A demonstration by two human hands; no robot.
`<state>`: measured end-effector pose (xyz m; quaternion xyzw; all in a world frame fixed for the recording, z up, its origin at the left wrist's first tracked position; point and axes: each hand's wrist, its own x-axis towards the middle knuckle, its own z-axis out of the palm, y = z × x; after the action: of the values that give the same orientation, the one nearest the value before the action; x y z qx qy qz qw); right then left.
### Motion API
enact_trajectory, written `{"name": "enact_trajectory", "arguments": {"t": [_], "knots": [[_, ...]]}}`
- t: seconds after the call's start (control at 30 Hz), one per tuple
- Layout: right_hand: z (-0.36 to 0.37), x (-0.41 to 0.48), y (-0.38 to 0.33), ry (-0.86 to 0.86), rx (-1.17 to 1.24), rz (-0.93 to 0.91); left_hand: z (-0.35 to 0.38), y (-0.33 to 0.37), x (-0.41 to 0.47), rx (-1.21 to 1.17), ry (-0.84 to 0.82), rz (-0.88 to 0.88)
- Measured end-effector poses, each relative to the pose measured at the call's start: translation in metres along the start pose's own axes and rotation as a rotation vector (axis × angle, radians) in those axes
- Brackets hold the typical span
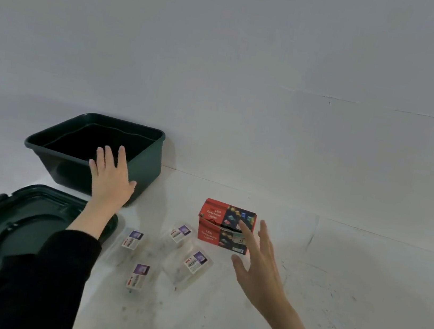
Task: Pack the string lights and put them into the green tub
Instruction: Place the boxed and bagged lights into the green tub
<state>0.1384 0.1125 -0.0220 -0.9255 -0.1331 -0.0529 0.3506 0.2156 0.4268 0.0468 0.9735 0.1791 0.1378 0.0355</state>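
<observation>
While their clear contents are too faint to make out beyond the labels, four packets of string lights (190, 264) lie mid-way across the white surface (333, 278), outside the green tub (150, 171) at its back edge. The left hand (112, 177) lies flat against the tub's near wall. The right hand (260, 268), spread and holding nothing, masks a corner of the red box (213, 225). The green lid (19, 234) is cut off at the left.

The green tub (150, 174) and its lid (19, 237) look like smooth, faintly shiny plastic. The red box (211, 229) is printed cardboard, the packets (190, 265) are clear glossy film, and my sleeve (35, 281) is matt black cloth.
</observation>
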Motion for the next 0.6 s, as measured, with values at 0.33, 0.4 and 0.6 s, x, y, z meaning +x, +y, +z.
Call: {"name": "enact_trajectory", "arguments": {"t": [0.33, 0.4, 0.6], "knots": [[-0.021, -0.004, -0.007, 0.130, -0.034, 0.045, -0.017, -0.016, 0.003, 0.194, 0.143, 0.241], [-0.032, -0.002, -0.017, 0.143, -0.020, 0.011, -0.034, -0.007, -0.007, 0.129, 0.219, 0.258], [-0.077, 0.024, -0.085, 0.192, 0.424, 0.016, -0.096, 0.064, -0.066, -0.026, 0.487, 0.503]]}}
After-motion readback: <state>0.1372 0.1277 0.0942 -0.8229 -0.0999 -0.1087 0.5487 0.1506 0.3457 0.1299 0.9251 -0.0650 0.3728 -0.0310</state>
